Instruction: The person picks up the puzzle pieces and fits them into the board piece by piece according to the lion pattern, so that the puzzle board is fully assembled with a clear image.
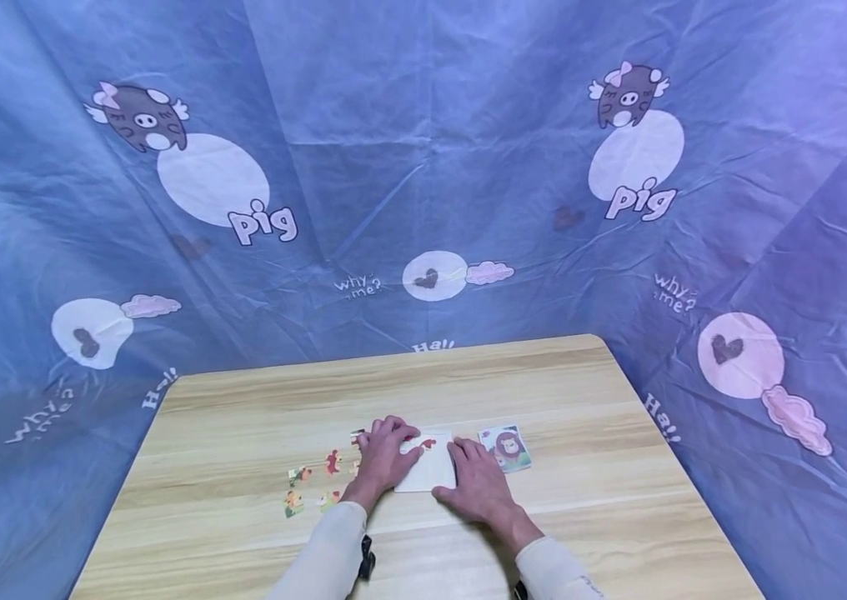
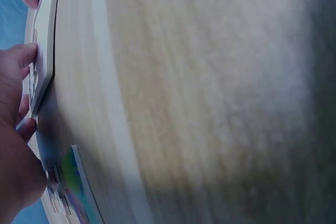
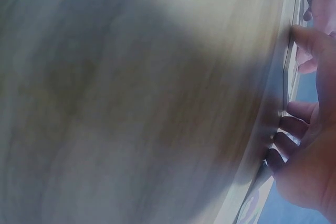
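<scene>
1. White board (image 1: 421, 477) lies on the wooden table (image 1: 633, 508) between your hands, a red piece (image 1: 428, 444) on it.
2. Your left hand (image 1: 384, 460) touches its left side; I cannot tell whether the fingers pinch anything.
3. Your right hand (image 1: 481, 485) rests at its right edge, thumb and fingers apart.
4. Puzzle pieces (image 1: 333, 462) lie left, a lion picture (image 1: 508, 447) right.

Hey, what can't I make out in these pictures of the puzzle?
Head view: part of the white board's left side, hidden by the left hand.
Head view: fine details on the loose puzzle pieces, too small.
Left wrist view: the rest of the colourful piece, cut off by the bottom edge.
Right wrist view: most of the lion card, cut off below.
</scene>
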A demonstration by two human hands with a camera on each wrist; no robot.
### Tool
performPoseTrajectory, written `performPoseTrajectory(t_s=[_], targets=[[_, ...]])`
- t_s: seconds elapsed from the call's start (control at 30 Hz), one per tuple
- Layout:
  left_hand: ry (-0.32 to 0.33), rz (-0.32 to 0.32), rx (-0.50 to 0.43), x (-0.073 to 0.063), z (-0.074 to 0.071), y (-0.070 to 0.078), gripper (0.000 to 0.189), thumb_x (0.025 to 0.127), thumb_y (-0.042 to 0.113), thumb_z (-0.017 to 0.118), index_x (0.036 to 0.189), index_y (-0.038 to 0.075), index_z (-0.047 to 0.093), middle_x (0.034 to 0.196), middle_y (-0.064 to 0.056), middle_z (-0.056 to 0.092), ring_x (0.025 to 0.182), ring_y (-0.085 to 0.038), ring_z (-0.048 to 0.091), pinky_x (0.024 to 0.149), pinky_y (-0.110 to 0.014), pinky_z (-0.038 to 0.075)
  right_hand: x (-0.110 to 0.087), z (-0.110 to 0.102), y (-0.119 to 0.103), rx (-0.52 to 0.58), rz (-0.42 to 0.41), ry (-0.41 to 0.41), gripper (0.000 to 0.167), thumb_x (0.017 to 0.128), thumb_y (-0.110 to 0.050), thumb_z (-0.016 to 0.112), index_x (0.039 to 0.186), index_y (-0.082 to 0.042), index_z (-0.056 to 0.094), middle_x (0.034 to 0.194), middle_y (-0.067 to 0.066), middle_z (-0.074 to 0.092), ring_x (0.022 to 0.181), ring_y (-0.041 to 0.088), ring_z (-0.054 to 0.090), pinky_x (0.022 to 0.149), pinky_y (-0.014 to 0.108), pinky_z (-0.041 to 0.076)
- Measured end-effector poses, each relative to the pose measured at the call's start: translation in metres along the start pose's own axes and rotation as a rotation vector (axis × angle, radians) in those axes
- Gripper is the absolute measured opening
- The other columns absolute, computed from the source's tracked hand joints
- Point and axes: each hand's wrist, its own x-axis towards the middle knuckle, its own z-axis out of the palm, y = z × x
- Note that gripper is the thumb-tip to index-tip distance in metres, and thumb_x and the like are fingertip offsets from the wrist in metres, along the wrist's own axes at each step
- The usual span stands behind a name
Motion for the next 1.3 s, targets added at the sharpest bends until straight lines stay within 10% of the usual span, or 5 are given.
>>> performPoseTrajectory(t_s=[1.3], targets=[[0.044,-0.039,-0.016,-0.014,-0.021,-0.027,0.034,0.084,0.040,0.068,0.116,0.027,0.068,0.124,0.000,0.061,0.116,-0.023,0.052,0.102,-0.053,0.032,0.000,-0.002,-0.004,-0.005,0.008,-0.030,0.086,0.073,-0.059,0.069,0.136,-0.004,0.050,0.140,0.016,0.048,0.131,0.034,0.045,0.111,0.047,0.033]])
